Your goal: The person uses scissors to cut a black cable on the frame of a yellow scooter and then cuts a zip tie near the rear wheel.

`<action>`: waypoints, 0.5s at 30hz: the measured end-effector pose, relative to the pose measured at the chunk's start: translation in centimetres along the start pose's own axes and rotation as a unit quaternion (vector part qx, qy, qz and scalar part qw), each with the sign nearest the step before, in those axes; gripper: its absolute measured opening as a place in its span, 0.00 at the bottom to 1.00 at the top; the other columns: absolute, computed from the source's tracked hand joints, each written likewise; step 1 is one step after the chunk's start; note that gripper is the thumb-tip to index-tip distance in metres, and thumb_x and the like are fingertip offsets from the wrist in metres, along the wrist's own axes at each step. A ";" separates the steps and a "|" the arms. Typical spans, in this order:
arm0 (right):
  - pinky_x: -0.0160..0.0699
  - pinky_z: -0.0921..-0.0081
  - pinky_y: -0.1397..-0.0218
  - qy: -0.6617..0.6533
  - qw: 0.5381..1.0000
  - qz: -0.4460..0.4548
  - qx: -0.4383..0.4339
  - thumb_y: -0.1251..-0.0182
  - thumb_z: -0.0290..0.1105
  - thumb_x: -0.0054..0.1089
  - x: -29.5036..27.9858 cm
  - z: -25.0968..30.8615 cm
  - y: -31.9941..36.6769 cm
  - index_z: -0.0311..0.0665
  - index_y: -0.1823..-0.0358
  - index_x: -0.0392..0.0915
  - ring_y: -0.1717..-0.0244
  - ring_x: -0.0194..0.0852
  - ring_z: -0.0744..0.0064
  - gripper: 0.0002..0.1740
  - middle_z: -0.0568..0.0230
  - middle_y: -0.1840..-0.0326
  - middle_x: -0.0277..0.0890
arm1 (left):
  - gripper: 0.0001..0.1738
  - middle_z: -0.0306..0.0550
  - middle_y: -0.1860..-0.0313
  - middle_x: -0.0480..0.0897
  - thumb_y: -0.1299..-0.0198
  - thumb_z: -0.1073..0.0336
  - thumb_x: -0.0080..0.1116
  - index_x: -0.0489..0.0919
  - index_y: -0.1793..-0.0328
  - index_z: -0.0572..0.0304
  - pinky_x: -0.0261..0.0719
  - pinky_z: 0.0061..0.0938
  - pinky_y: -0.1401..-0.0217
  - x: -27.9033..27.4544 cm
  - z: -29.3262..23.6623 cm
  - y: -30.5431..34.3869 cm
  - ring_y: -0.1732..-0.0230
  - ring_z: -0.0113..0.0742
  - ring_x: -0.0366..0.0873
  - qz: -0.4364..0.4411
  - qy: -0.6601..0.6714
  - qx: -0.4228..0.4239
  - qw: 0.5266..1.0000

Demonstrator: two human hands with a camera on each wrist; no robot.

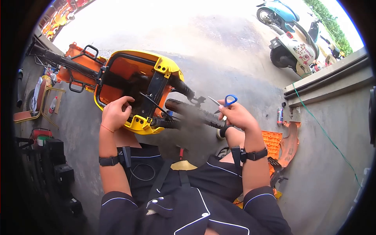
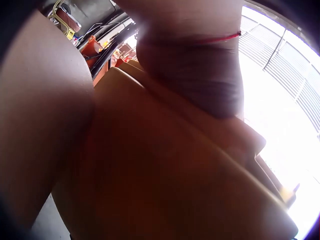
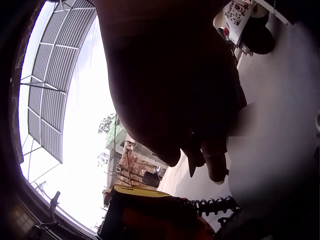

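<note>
Blue-handled scissors are gripped in my right hand, their blades apart and pointing left. In the right wrist view the right hand is dark, with a pointed blade showing between its fingers. My left hand lies over the near rim of a yellow and orange scooter body, fingers loosely bent, nothing visible in them. The left wrist view shows that hand beside an orange panel, fingertips hidden. A black cable crosses the body's opening.
The scooter's wheel and springs extend right from the body, partly blurred. On the right are a spray can, orange parts and a green cord along a ledge. Black blocks stand left; parked scooters stand beyond.
</note>
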State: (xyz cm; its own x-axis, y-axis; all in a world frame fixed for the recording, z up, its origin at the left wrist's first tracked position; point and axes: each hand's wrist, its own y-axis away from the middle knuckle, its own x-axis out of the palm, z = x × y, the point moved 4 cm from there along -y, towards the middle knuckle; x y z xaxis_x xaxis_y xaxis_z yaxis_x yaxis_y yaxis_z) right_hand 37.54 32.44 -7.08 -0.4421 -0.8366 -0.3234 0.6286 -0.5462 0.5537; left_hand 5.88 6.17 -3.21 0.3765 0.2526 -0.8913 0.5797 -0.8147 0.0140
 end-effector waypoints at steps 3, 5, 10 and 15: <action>0.70 0.81 0.75 0.018 0.999 0.029 0.012 0.25 0.53 0.54 0.4 -1.1 -1.3 0.36 0.34 0.73 0.79 0.70 0.81 0.30 0.63 0.68 0.82 | 0.15 0.44 0.67 0.86 0.42 0.66 0.59 0.85 0.49 0.53 0.80 0.32 0.57 -0.1 -0.2 0.0 0.65 0.40 0.83 -0.003 0.018 -0.008 1.000; 0.70 0.78 0.77 0.050 0.997 0.029 0.053 0.27 0.63 0.50 0.7 -2.1 -1.8 0.32 0.37 0.74 0.81 0.72 0.78 0.39 0.60 0.70 0.83 | 0.15 0.44 0.66 0.86 0.42 0.66 0.59 0.84 0.49 0.53 0.80 0.32 0.57 -0.1 -0.4 -0.2 0.65 0.40 0.83 0.008 0.022 -0.008 1.000; 0.72 0.69 0.80 -0.033 0.997 0.001 0.076 0.25 0.62 0.44 0.1 -2.6 -4.0 0.22 0.56 0.77 0.86 0.73 0.68 0.40 0.53 0.72 0.82 | 0.14 0.45 0.67 0.85 0.40 0.68 0.58 0.84 0.48 0.57 0.79 0.28 0.59 0.3 0.0 -0.4 0.67 0.35 0.82 -0.013 0.055 -0.021 0.998; 0.77 0.67 0.75 0.018 0.996 0.043 0.074 0.24 0.55 0.45 1.1 -2.3 -5.1 0.28 0.55 0.78 0.81 0.77 0.67 0.31 0.55 0.71 0.82 | 0.12 0.43 0.66 0.85 0.37 0.69 0.56 0.83 0.48 0.60 0.78 0.26 0.58 0.5 0.6 -0.4 0.66 0.31 0.82 -0.059 0.131 -0.002 0.990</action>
State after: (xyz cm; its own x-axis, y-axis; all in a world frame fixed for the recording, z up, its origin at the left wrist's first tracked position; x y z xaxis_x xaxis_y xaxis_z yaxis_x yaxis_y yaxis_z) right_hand 35.36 34.23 -12.00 -0.3652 -0.8826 -0.2961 0.5611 -0.4626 0.6864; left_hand 5.43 6.33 -3.94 0.4795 0.4732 -0.7391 0.6343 -0.7689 -0.0807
